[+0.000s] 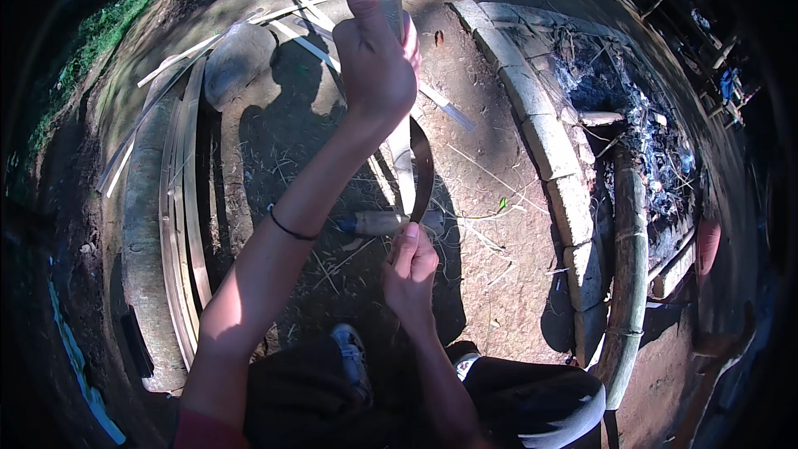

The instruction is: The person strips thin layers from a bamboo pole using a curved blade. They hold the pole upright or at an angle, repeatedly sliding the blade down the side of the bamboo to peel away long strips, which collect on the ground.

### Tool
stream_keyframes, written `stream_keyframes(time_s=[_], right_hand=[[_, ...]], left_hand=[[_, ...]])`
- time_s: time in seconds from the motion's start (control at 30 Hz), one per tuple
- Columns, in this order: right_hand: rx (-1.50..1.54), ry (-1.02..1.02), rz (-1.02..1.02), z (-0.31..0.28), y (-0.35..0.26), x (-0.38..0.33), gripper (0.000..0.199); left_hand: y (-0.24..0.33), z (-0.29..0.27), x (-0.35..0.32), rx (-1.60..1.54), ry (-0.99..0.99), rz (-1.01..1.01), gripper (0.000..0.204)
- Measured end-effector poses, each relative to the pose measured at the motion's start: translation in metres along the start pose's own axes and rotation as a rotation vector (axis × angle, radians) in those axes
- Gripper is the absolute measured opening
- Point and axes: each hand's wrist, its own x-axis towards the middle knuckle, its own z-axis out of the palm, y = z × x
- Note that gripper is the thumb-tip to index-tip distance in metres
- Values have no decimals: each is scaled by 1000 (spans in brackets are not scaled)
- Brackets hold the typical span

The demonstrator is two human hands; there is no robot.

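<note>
1. Ground point(499, 316): it takes up the middle of the scene, between the log point(143, 283) on the left and the stone border point(540, 129) on the right. Working in this gap seems sensible, since it leaves elbow room.
2. Pale strip point(400, 154): it is held up in the middle, its far end raised and its near end down close to the blade. A straight, steady strip should give the most even cut.
3. Curved blade point(425, 175): it stands just right of the strip's near part, bowed to the right. A shallow angle along the grain would likely bite less deeply than a steep one.
4. Left hand point(378, 66): its grip is clenched around the strip, thumb pointing far. Being well apart from the edge is good; the fingers are best left there.
5. Right hand point(411, 266): its grip appears closed at the base of the blade; any handle inside is hidden. A firm wrist and short strokes would suit.
6. Shoe point(353, 357): it sits near and to the left, so strokes are best aimed clear of it.
7. Thin shavings point(490, 237): they lie right of the blade; fine, even curls would suggest good control.
</note>
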Motion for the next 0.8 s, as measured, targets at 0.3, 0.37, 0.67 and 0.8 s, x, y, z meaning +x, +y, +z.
stream_keyframes(time_s=[0.3,0.37,0.67,0.8], right_hand=[[-265,151,106,-9,115,1,36],[-227,155,107,-4,95,-1,36],[-391,244,92,-13,171,-22,36],[-181,260,100,2,147,-19,36]], left_hand=[[5,15,-6,89,50,-44,81],[1,10,0,152,28,28,82],[9,25,-1,104,225,-102,79],[5,24,-7,94,206,-65,74]])
